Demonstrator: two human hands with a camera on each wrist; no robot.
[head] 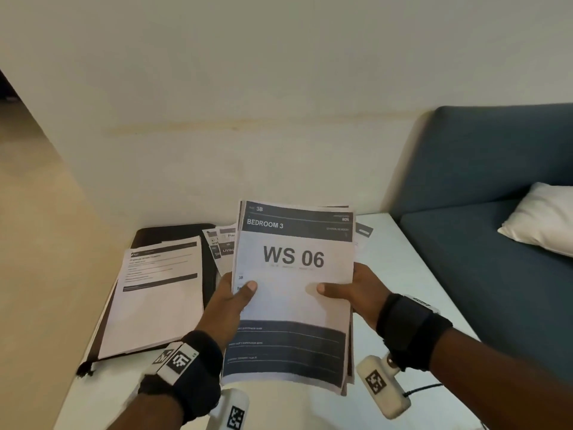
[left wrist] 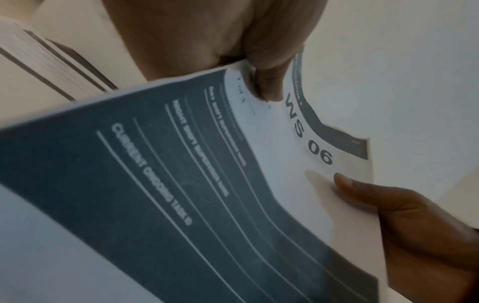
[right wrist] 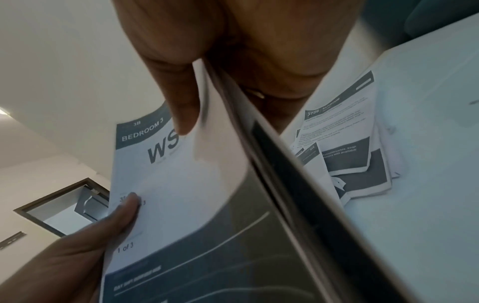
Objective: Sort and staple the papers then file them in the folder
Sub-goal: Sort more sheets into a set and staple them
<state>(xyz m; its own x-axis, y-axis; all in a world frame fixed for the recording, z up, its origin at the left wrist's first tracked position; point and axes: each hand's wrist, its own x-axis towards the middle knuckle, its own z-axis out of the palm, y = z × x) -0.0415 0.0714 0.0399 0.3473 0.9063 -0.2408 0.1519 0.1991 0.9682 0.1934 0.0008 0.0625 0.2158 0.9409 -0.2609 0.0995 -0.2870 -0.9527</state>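
I hold a stack of printed papers upright above the white table; its top sheet reads "BEDROOM 3, WS 06". My left hand grips the stack's left edge with the thumb on the front. My right hand grips the right edge the same way. The same stack fills the left wrist view, and the stack shows edge-on in the right wrist view. A dark folder lies at the left with a set of sheets on it. Loose papers lie behind the stack.
A blue sofa with a white cushion stands at the table's right. A plain wall rises behind the table. A tan surface borders the table on the left. No stapler shows in any view.
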